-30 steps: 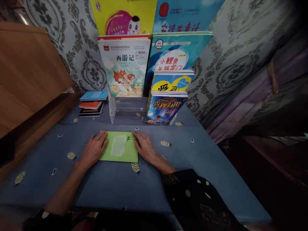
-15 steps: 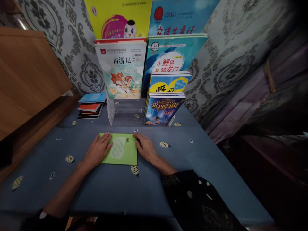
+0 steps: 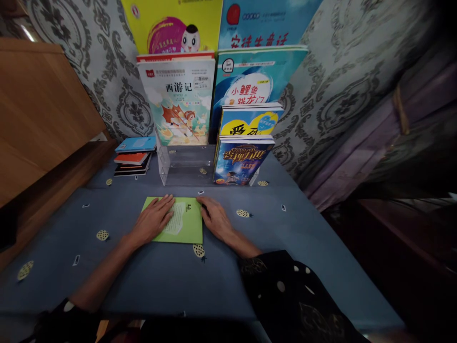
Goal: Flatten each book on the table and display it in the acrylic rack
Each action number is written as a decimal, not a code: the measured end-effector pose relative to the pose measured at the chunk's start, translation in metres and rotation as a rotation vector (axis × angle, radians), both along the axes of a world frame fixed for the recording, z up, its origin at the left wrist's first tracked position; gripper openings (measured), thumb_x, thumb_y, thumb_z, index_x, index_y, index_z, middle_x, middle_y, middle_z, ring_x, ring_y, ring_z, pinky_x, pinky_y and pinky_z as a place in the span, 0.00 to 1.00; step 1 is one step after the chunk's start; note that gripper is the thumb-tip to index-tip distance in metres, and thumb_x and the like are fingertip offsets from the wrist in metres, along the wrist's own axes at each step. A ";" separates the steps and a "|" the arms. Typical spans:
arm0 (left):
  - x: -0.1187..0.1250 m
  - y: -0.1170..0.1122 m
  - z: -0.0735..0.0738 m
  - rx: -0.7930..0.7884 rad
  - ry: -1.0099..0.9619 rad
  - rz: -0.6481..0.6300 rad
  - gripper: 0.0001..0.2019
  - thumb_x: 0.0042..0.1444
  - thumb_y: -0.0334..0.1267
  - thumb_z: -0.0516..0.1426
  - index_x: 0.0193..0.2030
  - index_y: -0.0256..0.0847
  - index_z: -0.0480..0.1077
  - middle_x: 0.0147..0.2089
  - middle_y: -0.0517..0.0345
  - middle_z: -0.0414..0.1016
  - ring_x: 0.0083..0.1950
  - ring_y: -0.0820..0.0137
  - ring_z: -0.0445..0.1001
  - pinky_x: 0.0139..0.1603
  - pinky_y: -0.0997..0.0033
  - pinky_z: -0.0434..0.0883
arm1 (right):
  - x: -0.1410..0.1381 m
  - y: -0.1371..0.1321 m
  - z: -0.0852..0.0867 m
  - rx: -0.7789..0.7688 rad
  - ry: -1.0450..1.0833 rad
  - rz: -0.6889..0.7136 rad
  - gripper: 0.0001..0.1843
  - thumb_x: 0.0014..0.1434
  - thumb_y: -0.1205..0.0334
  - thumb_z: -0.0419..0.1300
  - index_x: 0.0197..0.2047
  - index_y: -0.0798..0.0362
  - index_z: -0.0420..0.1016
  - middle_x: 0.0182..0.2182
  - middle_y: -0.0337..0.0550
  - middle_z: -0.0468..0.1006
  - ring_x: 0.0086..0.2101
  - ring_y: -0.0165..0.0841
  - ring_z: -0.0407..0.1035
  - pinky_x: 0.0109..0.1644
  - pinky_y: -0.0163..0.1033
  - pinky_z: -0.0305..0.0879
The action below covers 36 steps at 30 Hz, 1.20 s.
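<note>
A thin green book [image 3: 191, 224] lies flat on the cloth-covered table, a pale text panel on its upper face. My left hand [image 3: 153, 220] rests flat across its left part, fingers stretched out and covering some of the panel. At the right edge is my right hand [image 3: 216, 219], with its fingertips touching the upper right corner. Its fingers look loosely bent and not closed around the book; their undersides are hidden.
Beyond the green book stands a clear tiered rack [image 3: 185, 175]. It holds several upright books, among them a white-and-teal one [image 3: 180, 109] and a dark blue one [image 3: 243, 162]. A small book stack [image 3: 134, 156] lies left of it. A wooden panel [image 3: 46, 119] borders the left side.
My left hand has slid right and slightly up over the green book, leaving its upper left corner uncovered. My right hand has stayed at the right edge. The view has shifted slightly.
</note>
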<state>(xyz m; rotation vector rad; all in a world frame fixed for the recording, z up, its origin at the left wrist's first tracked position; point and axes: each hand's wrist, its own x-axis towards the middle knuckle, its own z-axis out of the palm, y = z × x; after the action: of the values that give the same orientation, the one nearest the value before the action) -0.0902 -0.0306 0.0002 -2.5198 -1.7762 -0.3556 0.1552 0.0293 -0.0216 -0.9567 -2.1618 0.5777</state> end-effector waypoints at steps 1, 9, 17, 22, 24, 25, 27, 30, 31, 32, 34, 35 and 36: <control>0.001 0.001 0.000 -0.006 0.002 -0.010 0.25 0.71 0.45 0.41 0.68 0.40 0.61 0.70 0.50 0.61 0.71 0.63 0.60 0.70 0.53 0.58 | 0.000 0.000 0.000 0.001 0.002 -0.002 0.22 0.61 0.72 0.51 0.57 0.51 0.70 0.53 0.50 0.77 0.54 0.41 0.70 0.60 0.51 0.65; 0.008 0.007 0.002 -0.047 -0.005 -0.080 0.25 0.72 0.47 0.40 0.70 0.43 0.58 0.72 0.54 0.58 0.73 0.65 0.54 0.71 0.56 0.55 | 0.000 0.002 0.002 0.000 0.024 -0.032 0.20 0.63 0.72 0.50 0.55 0.52 0.72 0.48 0.51 0.79 0.49 0.41 0.71 0.56 0.50 0.67; 0.030 0.020 0.005 -0.098 0.002 -0.162 0.25 0.72 0.48 0.39 0.70 0.41 0.57 0.73 0.53 0.56 0.74 0.66 0.52 0.72 0.55 0.53 | 0.003 0.005 0.000 -0.028 0.061 -0.050 0.19 0.64 0.70 0.49 0.54 0.55 0.73 0.48 0.52 0.79 0.49 0.42 0.71 0.55 0.51 0.67; 0.044 0.027 0.008 -0.131 0.013 -0.223 0.25 0.72 0.48 0.39 0.71 0.43 0.54 0.73 0.54 0.55 0.74 0.67 0.52 0.72 0.55 0.51 | 0.005 0.007 -0.001 -0.046 0.092 -0.044 0.21 0.64 0.70 0.48 0.57 0.52 0.71 0.49 0.49 0.80 0.50 0.39 0.72 0.56 0.50 0.67; 0.047 0.028 0.009 -0.140 0.012 -0.240 0.25 0.72 0.48 0.39 0.72 0.44 0.54 0.73 0.54 0.54 0.74 0.67 0.52 0.72 0.55 0.50 | 0.006 0.008 -0.002 -0.051 0.100 -0.042 0.21 0.64 0.70 0.48 0.57 0.52 0.71 0.49 0.49 0.80 0.51 0.39 0.72 0.57 0.49 0.67; 0.049 0.029 0.009 -0.142 0.010 -0.248 0.25 0.72 0.48 0.40 0.72 0.44 0.53 0.73 0.54 0.54 0.74 0.67 0.51 0.72 0.55 0.49 | 0.006 0.008 -0.003 -0.054 0.104 -0.042 0.21 0.64 0.70 0.48 0.57 0.52 0.70 0.49 0.49 0.80 0.51 0.39 0.72 0.57 0.49 0.67; 0.050 0.030 0.009 -0.143 0.003 -0.260 0.25 0.72 0.48 0.40 0.72 0.46 0.52 0.73 0.55 0.54 0.74 0.67 0.51 0.72 0.55 0.49 | 0.006 0.009 -0.004 -0.058 0.111 -0.044 0.21 0.64 0.70 0.48 0.57 0.51 0.70 0.50 0.48 0.80 0.51 0.39 0.72 0.58 0.49 0.67; 0.051 0.031 0.009 -0.148 -0.002 -0.273 0.25 0.72 0.48 0.40 0.73 0.47 0.51 0.74 0.55 0.53 0.74 0.66 0.51 0.72 0.54 0.49 | 0.005 0.009 -0.005 -0.061 0.118 -0.050 0.22 0.64 0.70 0.48 0.58 0.50 0.70 0.51 0.47 0.80 0.52 0.38 0.71 0.58 0.50 0.67; 0.051 0.031 0.009 -0.152 -0.002 -0.277 0.25 0.72 0.48 0.40 0.73 0.47 0.51 0.74 0.56 0.53 0.74 0.66 0.51 0.72 0.54 0.49 | 0.006 0.009 -0.005 -0.062 0.119 -0.050 0.22 0.64 0.70 0.48 0.58 0.50 0.70 0.51 0.47 0.79 0.53 0.38 0.71 0.59 0.50 0.66; 0.051 0.031 0.009 -0.157 0.000 -0.279 0.25 0.72 0.48 0.40 0.73 0.47 0.51 0.74 0.56 0.52 0.74 0.66 0.51 0.72 0.54 0.49 | 0.006 0.009 -0.005 -0.063 0.120 -0.051 0.22 0.64 0.70 0.48 0.58 0.50 0.70 0.51 0.47 0.79 0.53 0.38 0.71 0.59 0.50 0.66; 0.051 0.031 0.009 -0.167 0.003 -0.282 0.25 0.72 0.48 0.40 0.73 0.46 0.51 0.74 0.56 0.52 0.74 0.67 0.51 0.72 0.54 0.49 | 0.006 0.009 -0.005 -0.065 0.120 -0.052 0.22 0.64 0.70 0.48 0.58 0.50 0.70 0.51 0.48 0.79 0.53 0.38 0.71 0.59 0.50 0.66; 0.051 0.031 0.009 -0.167 0.004 -0.282 0.25 0.72 0.48 0.40 0.72 0.46 0.52 0.74 0.56 0.52 0.74 0.67 0.51 0.73 0.54 0.48 | 0.006 0.008 -0.004 -0.066 0.120 -0.053 0.22 0.63 0.70 0.48 0.58 0.51 0.70 0.51 0.48 0.79 0.53 0.38 0.71 0.59 0.50 0.66; 0.051 0.030 0.009 -0.164 0.003 -0.282 0.25 0.72 0.48 0.40 0.72 0.46 0.52 0.74 0.56 0.53 0.74 0.67 0.51 0.73 0.54 0.48 | 0.006 0.008 -0.004 -0.067 0.120 -0.055 0.22 0.63 0.70 0.48 0.58 0.51 0.70 0.51 0.48 0.79 0.52 0.38 0.71 0.58 0.49 0.66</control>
<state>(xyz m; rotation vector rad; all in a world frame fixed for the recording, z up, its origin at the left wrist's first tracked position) -0.0393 -0.0002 0.0092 -2.8911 -1.5054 -0.2220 0.1612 0.0375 -0.0258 -0.9888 -2.0152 0.6675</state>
